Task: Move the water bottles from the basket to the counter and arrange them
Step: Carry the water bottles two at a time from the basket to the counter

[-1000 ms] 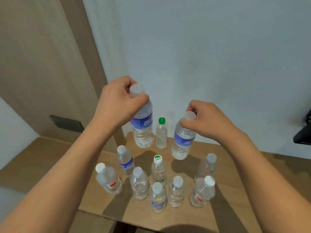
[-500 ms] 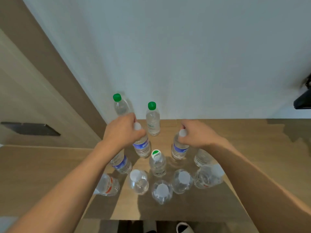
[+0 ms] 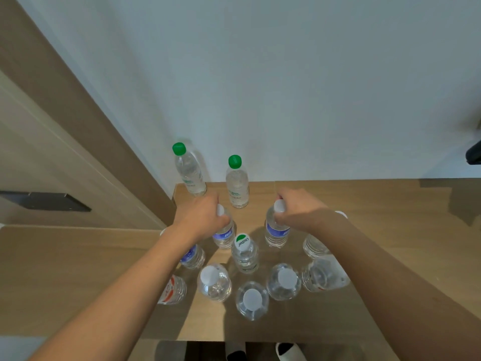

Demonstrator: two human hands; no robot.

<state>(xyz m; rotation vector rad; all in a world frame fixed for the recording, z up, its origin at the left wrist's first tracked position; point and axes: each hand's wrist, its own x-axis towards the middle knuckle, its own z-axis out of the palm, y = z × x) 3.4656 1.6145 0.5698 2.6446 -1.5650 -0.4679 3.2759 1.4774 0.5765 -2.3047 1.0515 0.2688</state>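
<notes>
From the head view I look down on a wooden counter crowded with water bottles; my left hand is curled round the neck of a blue-labelled bottle, and my right hand pinches the white cap end of a second blue-labelled bottle; both bottles look upright with their bases on or very near the wood, though I cannot tell whether they are fully set down.

I judge the step in hand to be placing this pair into the group; the next move calls for letting go of each neck straight upward, without tipping the Cestbon-capped bottle that stands between them, then drawing my forearms back over the front rows without brushing the white caps below; the bottles are tall and light-looking, so a sideways nudge could topple several.

Two green-capped bottles stand at the back against the wall; others cluster in front, some partly hidden beneath my arms; the basket is not in view, so I cannot say how many remain to fetch.

The counter is pale wood grain, meeting a plain white wall; a tan panel with a dark recessed handle rises at the left; a dark object shows at the right edge; light footwear shows below the counter's front.
</notes>
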